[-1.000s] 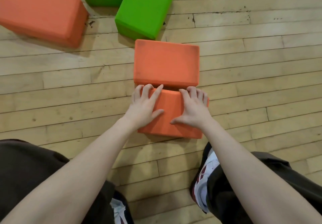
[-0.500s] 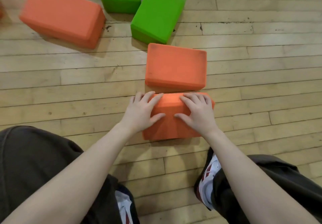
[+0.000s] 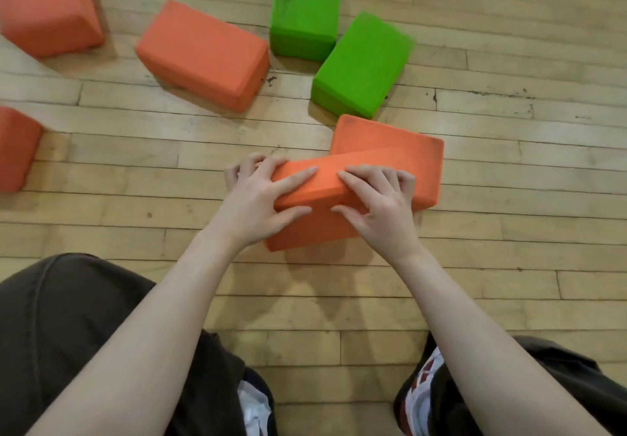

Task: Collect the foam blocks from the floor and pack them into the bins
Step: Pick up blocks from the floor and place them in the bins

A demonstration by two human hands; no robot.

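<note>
orange block [image 3: 15, 149] cut by left edge

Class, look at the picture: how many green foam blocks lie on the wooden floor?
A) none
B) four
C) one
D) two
D: one green foam block lies at the top, and a second green foam block lies tilted beside it; every other block is orange.

Bare floor [image 3: 509, 232] rightward; orange block [image 3: 407, 140] and green block [image 3: 363, 65] ahead.

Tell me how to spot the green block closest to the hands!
Start at the two hands gripping an orange rectangular foam block on the wooden floor. Look just beyond it, past a second orange block. The near green rectangular foam block lies slanted, unlike the straighter green one behind.
</note>
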